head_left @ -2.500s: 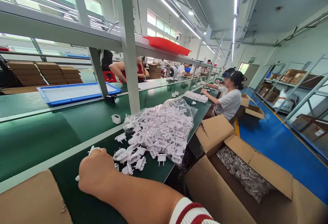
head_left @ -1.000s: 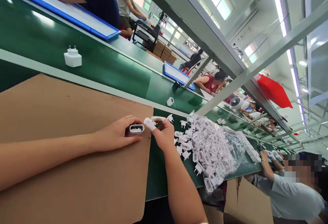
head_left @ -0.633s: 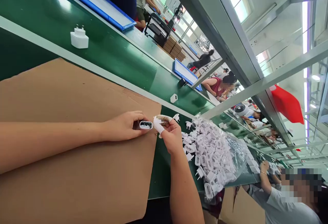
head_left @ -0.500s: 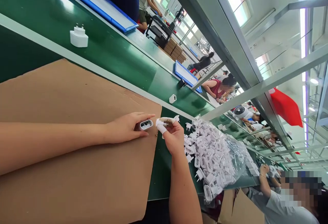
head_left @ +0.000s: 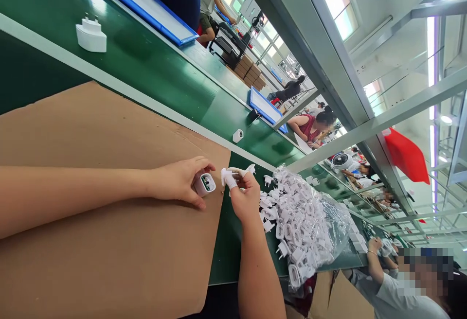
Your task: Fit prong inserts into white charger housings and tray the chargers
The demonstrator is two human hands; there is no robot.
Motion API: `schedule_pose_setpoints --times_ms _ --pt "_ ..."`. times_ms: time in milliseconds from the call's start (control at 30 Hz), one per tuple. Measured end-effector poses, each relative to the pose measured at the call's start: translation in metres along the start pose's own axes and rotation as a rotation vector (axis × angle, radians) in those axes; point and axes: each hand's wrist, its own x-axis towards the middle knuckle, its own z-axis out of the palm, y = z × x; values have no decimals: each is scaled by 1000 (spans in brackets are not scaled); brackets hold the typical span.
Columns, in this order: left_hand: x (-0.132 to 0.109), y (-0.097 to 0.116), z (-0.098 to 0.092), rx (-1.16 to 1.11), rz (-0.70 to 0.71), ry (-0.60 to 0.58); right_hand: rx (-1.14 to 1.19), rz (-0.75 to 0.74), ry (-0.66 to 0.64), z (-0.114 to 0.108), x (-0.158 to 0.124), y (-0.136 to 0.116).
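"Steadying the white housing (head_left: 206, 184) looks like what counts most: your left hand (head_left: 182, 183) curls only loosely around it, fingers and thumb partly spread, near the three o'clock edge of the cardboard sheet (head_left: 109, 241)."

"So you might firm that hold slightly, keeping your thumb and fingertips back from the rim. And your right hand (head_left: 245, 192)?"

"Yours is closed in a pinch on a white plug cap (head_left: 224, 177), at three o'clock from the housing, just beside it, not touching. The cap's pins point to three o'clock, away from the housing. You'd do well to keep both outlines turned alike and square to each other, without forcing."

"How does your housing look?"

"Small, smooth, a rounded box. Its open end tips up toward you, showing a dark hollow with parts too small to make out. Farther off, toward four o'clock, lies a pile of white caps (head_left: 292, 207)."
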Motion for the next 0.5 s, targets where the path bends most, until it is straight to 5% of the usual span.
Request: schedule_pose_setpoints --times_ms 100,200,500 --pt "0 -2 -6 -66 42 -122 -191 -230 -53 3 -7 -1" --pt "1 -4 -4 -87 63 -44 -368 -374 -126 7 -10 2" --pt "2 -6 8 -62 76 42 -562 -513 -107 8 -12 10"
